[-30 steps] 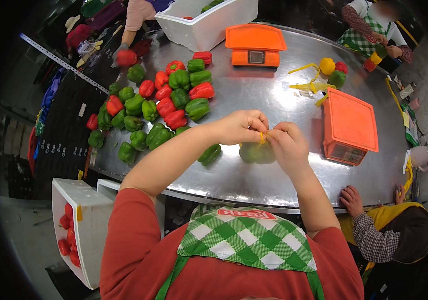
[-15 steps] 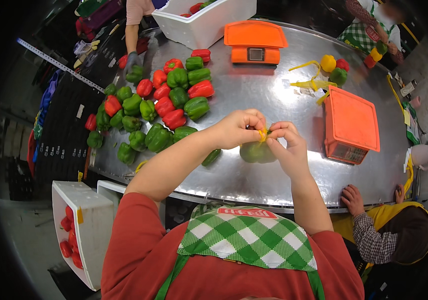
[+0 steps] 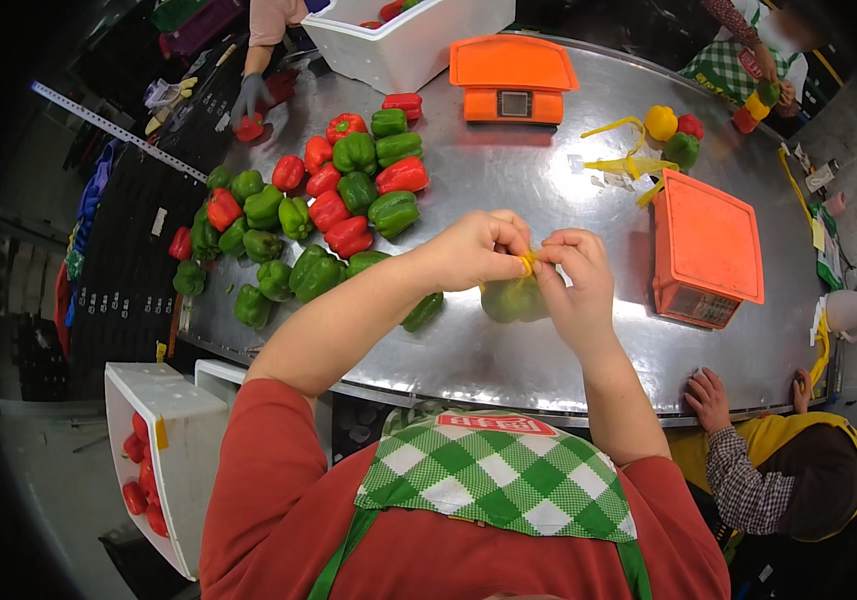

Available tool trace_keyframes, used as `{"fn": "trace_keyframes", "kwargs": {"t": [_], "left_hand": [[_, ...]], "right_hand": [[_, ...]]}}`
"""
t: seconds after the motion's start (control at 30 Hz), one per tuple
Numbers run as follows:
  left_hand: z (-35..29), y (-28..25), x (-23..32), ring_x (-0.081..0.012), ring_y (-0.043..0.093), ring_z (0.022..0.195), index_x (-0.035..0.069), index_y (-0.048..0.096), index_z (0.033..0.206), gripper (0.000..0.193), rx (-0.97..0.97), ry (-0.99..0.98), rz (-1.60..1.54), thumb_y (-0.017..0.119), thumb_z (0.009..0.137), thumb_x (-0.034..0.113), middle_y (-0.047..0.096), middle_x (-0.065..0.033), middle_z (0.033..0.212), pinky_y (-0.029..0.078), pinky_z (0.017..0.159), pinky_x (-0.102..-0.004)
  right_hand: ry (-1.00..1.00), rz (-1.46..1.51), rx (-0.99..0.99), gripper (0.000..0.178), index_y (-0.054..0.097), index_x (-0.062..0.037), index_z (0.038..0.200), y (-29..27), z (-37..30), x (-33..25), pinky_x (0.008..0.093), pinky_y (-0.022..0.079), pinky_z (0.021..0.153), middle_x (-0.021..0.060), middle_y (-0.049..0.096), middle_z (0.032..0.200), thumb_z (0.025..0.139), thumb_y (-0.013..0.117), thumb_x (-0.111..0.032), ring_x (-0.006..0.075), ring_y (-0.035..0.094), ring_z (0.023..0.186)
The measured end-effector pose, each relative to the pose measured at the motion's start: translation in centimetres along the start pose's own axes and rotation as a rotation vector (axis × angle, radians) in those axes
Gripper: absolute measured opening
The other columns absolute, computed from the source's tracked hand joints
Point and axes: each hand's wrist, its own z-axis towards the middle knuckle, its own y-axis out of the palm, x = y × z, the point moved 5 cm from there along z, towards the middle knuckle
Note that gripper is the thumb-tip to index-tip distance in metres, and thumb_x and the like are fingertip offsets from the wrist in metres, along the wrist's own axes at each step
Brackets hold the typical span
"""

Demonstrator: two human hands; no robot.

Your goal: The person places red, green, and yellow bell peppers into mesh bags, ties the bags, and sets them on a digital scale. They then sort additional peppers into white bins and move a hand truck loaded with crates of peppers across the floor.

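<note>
Over the metal table (image 3: 429,345), my left hand (image 3: 489,245) and my right hand (image 3: 577,280) meet, fingertips almost touching. Both pinch a bunched yellow strip of what looks like netting (image 3: 528,262). Below it, a green bell pepper (image 3: 514,302) shows between my hands, with a yellowish haze over it; whether the net wraps it fully I cannot tell. To the left of my left hand, red and green bell peppers (image 3: 357,153) lie spread out, several partly behind my left forearm.
An orange scale (image 3: 514,75) stands at the back, another orange scale (image 3: 709,240) to the right. Yellow netting (image 3: 629,167) lies near loose peppers (image 3: 682,150). A white foam box (image 3: 389,50) sits far left. Co-workers' hands show: a gloved one (image 3: 251,95), one at the right edge (image 3: 709,400).
The gloved co-worker's hand has shifted up and left, from a green pepper to a red one. My hands have barely moved, still pinching the yellow netting.
</note>
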Motion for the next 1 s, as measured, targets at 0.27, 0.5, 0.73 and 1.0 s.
{"fn": "trace_keyframes", "kwargs": {"t": [0.27, 0.5, 0.73, 1.0], "left_hand": [[0.5, -0.2, -0.7, -0.0123, 0.054, 0.079, 0.000, 0.062, 0.074, 0.004, 0.194, 0.029, -0.057, 0.064, 0.074, 0.003, 0.054, -0.0040, 0.096, 0.045, 0.068, -0.0253], [0.6, 0.3, -0.9, -0.0072, 0.052, 0.086, 0.003, 0.062, 0.079, 0.003, 0.214, -0.076, -0.323, 0.063, 0.078, 0.000, 0.050, -0.0006, 0.102, 0.044, 0.074, -0.0234], [0.7, 0.5, -1.4, -0.0075, 0.052, 0.092, 0.003, 0.064, 0.086, 0.003, 0.195, 0.055, -0.368, 0.062, 0.083, 0.002, 0.048, 0.0000, 0.111, 0.044, 0.080, -0.0235], [0.5, 0.4, -1.9, -0.0081, 0.051, 0.100, 0.001, 0.067, 0.095, 0.009, 0.159, 0.125, -0.442, 0.061, 0.090, 0.007, 0.047, -0.0010, 0.118, 0.042, 0.089, -0.0243]], "right_hand": [[0.043, -0.148, 0.169, 0.014, 0.064, -0.0041, 0.086, -0.4, -0.7, -1.7, 0.0350, 0.045, 0.074, 0.0085, 0.059, 0.087, 0.074, 0.072, -0.004, 0.0254, 0.057, 0.083], [0.092, -0.180, 0.181, 0.013, 0.064, -0.0054, 0.081, 0.3, 0.3, -1.5, 0.0377, 0.043, 0.071, 0.0066, 0.057, 0.080, 0.071, 0.071, -0.008, 0.0256, 0.054, 0.076], [0.256, 0.011, 0.127, 0.009, 0.062, -0.0036, 0.080, 0.8, 0.6, 0.4, 0.0368, 0.044, 0.073, 0.0076, 0.058, 0.081, 0.072, 0.067, -0.005, 0.0252, 0.054, 0.080], [0.102, -0.085, 0.248, 0.010, 0.063, -0.0054, 0.087, 1.0, -0.1, -0.4, 0.0398, 0.045, 0.083, 0.0071, 0.061, 0.087, 0.077, 0.066, -0.004, 0.0261, 0.057, 0.084]]}}
